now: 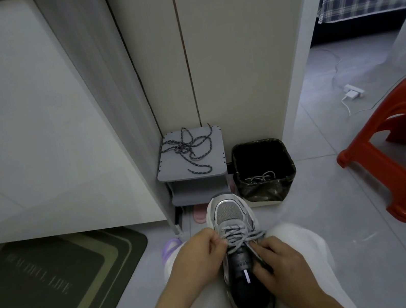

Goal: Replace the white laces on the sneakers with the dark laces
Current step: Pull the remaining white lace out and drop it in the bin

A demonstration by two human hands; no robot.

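A grey and silver sneaker lies on my lap between my knees, toe pointing away. A dark speckled lace crosses its lower eyelets. My left hand pinches the lace at the shoe's left side. My right hand grips a strand of the same lace at the right side, beside the tongue. A second dark lace lies in a loose tangle on top of a small grey stand. A white lace lies at the bottom of a black bin.
A red plastic stool stands on the tiled floor to the right. A dark doormat lies at the left. White cabinet doors fill the left. A pink slipper sits under the stand. A charger and cable lie by the doorway.
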